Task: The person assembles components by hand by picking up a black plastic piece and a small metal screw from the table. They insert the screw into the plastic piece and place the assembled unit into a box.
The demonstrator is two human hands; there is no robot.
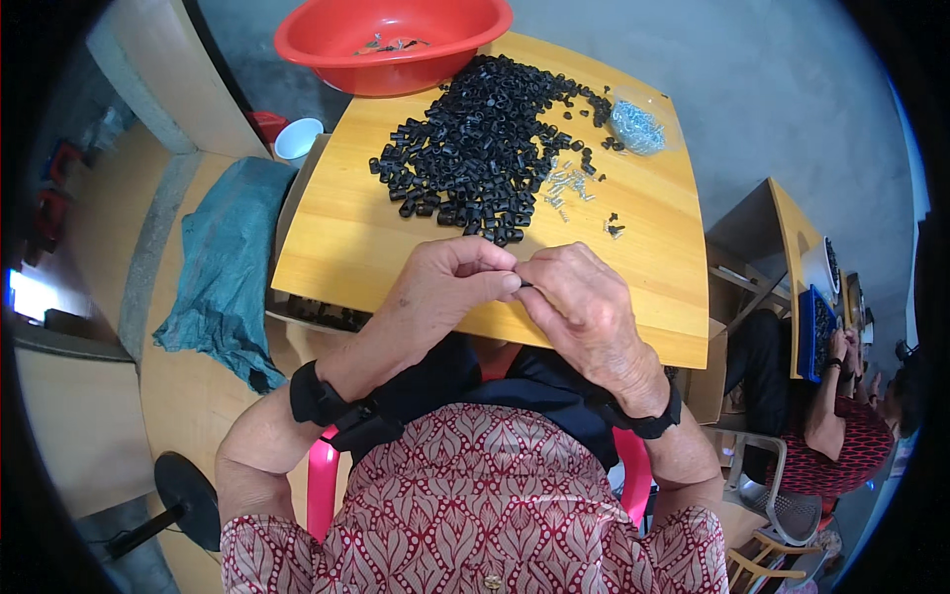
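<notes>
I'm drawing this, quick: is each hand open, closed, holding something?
Left hand: closed, pinching a small black piece, mostly hidden.
Right hand: closed, apparently pinching that same piece.

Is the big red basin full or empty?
Nearly empty: inside the red basin, only a thin scatter of small bits shows on its bottom.

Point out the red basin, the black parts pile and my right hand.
Red basin [391, 79], head view: front outer wall.
Black parts pile [483, 139], head view: its middle.
Right hand [586, 309], head view: its back.
</notes>
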